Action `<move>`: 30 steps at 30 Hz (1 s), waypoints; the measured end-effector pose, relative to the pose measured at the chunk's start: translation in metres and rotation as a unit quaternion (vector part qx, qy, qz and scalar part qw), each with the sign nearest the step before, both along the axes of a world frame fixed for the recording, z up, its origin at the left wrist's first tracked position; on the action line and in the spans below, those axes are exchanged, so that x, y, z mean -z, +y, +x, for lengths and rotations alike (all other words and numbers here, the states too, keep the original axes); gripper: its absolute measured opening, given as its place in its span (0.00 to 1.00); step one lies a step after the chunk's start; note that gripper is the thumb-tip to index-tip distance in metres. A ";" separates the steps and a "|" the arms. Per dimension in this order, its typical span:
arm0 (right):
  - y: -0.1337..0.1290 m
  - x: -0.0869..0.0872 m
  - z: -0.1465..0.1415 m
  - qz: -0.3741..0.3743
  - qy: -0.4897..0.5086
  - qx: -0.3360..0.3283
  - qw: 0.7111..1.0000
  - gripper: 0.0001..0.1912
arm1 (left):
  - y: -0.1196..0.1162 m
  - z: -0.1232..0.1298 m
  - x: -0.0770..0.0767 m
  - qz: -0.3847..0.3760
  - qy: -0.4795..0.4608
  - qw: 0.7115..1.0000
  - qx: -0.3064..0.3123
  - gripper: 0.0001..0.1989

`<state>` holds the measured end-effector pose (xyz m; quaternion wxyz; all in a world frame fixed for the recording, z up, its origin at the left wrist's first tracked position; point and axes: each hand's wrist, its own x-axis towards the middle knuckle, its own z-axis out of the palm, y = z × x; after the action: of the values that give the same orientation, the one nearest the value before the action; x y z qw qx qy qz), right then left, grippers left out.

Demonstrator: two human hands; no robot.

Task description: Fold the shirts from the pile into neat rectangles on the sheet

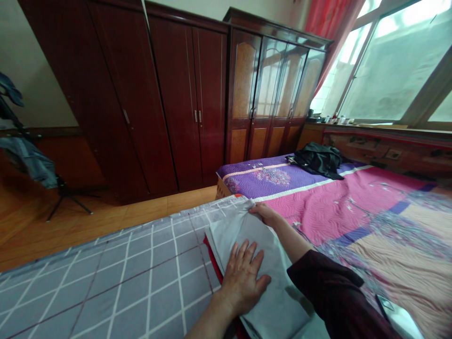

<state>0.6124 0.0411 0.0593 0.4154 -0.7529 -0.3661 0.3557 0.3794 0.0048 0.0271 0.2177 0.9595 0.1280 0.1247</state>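
Your pale grey cloth (263, 245), folded in layers, lies at the right-hand edge of the grey checked sheet (141, 273). Your left hand (243, 278) presses flat on top of the cloth, its fingers somewhat apart and the thumb spread wide. Your right hand (263, 213) is at the cloth's far end, fingers clamped on the edge, where the fabric gathers into creases. A strip of red fabric (213, 258) peeks out from under the cloth along its left side.

To the right of the cloth you have the purple, pink and beige quilt (310, 207). A black bundle (318, 157) sits on that quilt, beyond the cloth and to its right; a phone (399, 315) lies nearer you, right of the cloth. Well beyond the cloth stand the dark red wardrobes (187, 103), and far to its left is a tripod (65, 190).
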 end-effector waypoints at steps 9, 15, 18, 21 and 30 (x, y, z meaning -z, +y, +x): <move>-0.034 0.003 -0.025 0.095 -0.323 0.058 0.940 0.23 | 0.002 0.000 -0.001 -0.012 -0.008 1.000 0.004 0.29; -0.069 0.028 -0.072 0.087 -0.436 -0.025 0.896 0.23 | 0.001 0.001 -0.004 -0.026 -0.045 0.999 -0.003 0.25; -0.077 0.036 -0.071 0.031 -0.482 -0.044 0.874 0.25 | 0.012 0.010 -0.011 -0.031 -0.081 0.995 -0.043 0.18; -0.079 0.039 -0.070 -0.003 -0.486 -0.044 0.873 0.26 | 0.035 0.030 -0.022 0.020 -0.090 0.994 -0.063 0.20; -0.078 0.045 -0.070 -0.033 -0.466 -0.007 0.884 0.32 | 0.082 0.062 0.006 0.056 0.050 0.992 -0.104 0.34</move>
<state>0.5421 -0.0366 0.0146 0.1693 -0.8423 -0.5113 -0.0215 0.4413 0.0873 0.0216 0.1424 0.9567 0.2310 0.1056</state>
